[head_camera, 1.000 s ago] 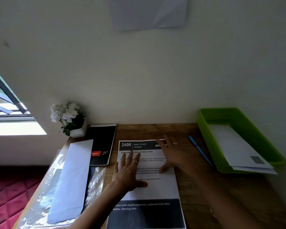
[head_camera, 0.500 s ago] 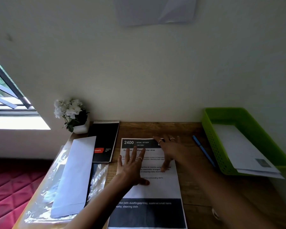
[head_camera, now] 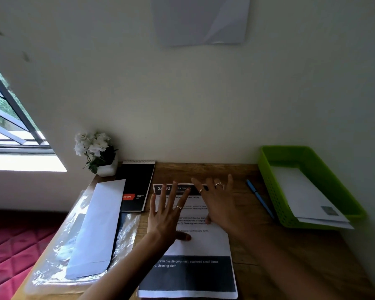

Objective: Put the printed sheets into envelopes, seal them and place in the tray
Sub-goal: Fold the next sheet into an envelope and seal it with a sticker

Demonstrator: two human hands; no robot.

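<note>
A printed sheet (head_camera: 200, 245) with black header and footer bands lies flat on the wooden desk in front of me. My left hand (head_camera: 167, 215) hovers or rests on its left half, fingers spread, thumb on the paper. My right hand (head_camera: 219, 204) is spread over the sheet's upper right part, fingertips near the top edge. Neither hand holds anything. A long white envelope (head_camera: 97, 226) lies to the left on a clear plastic wrapper (head_camera: 59, 256). At the right, a green tray (head_camera: 290, 154) holds white envelopes (head_camera: 305, 198).
A black spiral notepad (head_camera: 136, 185) lies between the envelope and the sheet. A small white pot of white flowers (head_camera: 95, 152) stands at the back left. A blue pen (head_camera: 260, 200) lies between the sheet and the tray. The wall runs right behind the desk.
Both hands have slid up the sheet toward its top edge. The left hand's fingers now reach the header band.
</note>
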